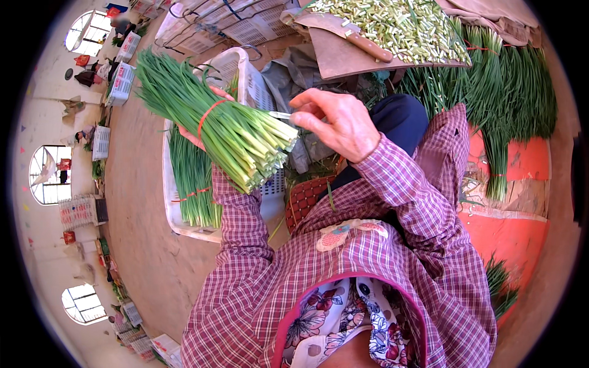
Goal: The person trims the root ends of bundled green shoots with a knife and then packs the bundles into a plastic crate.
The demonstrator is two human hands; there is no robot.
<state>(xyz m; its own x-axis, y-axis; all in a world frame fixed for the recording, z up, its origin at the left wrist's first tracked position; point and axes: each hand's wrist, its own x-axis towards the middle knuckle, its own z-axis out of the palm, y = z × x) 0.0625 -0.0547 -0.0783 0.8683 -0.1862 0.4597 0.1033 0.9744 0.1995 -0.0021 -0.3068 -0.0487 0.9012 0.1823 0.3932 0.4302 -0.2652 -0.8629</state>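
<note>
A thick bunch of garlic chives (227, 129), bound by a red band, lies tilted across my left hand (192, 138). That hand is closed around it from beneath, mostly hidden by the leaves. Pale cut ends face right, toward my right hand (343, 119). Between its thumb and forefinger, a single pale stalk (280, 115) is pinched beside the bunch's upper cut ends. Below the bunch, a white plastic crate (173, 211) holds another banded bunch of chives (195, 184).
A board (331, 58) ahead bears chopped stalk pieces (392, 27) and a wooden-handled knife (369, 48). On the right, several chive bunches (521, 92) lie on red sheeting (531, 159). White crates (261, 30) stand at the back; other people (86, 136) sit along the left wall.
</note>
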